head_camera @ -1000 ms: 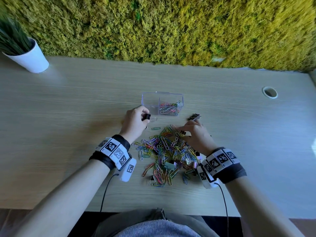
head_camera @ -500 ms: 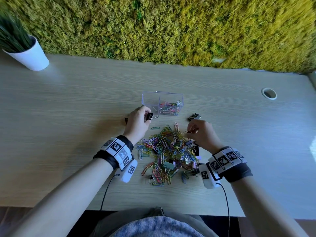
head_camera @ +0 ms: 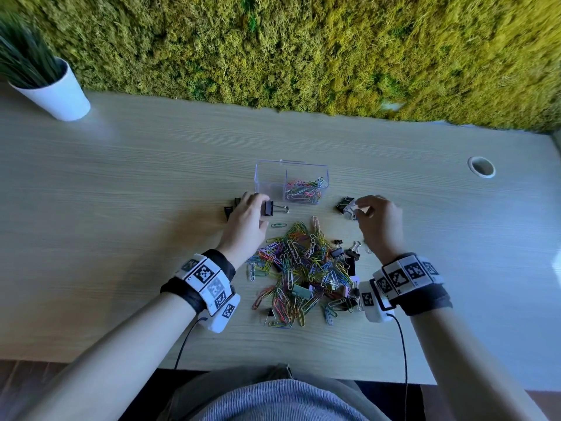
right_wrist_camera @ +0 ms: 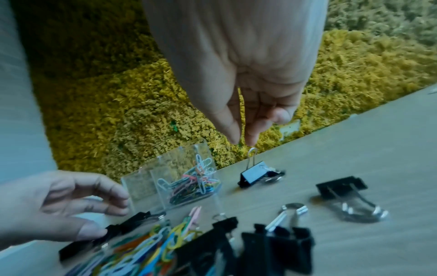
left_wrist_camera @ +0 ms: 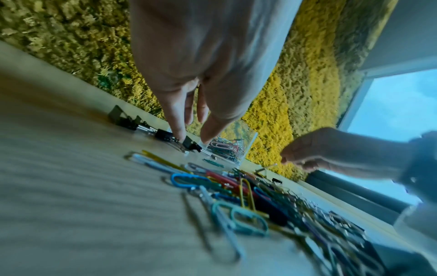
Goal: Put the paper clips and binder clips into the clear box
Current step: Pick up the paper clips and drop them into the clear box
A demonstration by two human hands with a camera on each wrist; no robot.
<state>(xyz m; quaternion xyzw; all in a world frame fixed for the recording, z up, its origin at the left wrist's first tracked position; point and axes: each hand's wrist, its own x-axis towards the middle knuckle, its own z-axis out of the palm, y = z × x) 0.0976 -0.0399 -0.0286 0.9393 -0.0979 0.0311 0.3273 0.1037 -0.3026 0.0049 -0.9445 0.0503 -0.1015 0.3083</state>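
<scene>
Daylight pours in from the window [left_wrist_camera: 390, 112] on the right, leaving a pale glare at the worktop [head_camera: 557, 262] edge there. Soft shadows fall leftward from the hands. The head view bows at its edges. Both wrist views look bluish and dim, with the nearest paper clips [left_wrist_camera: 236, 220] smeared out of focus.

No legible text, brand or number; only black-and-white square code markers on the wristbands [head_camera: 209, 281], left and right.
</scene>
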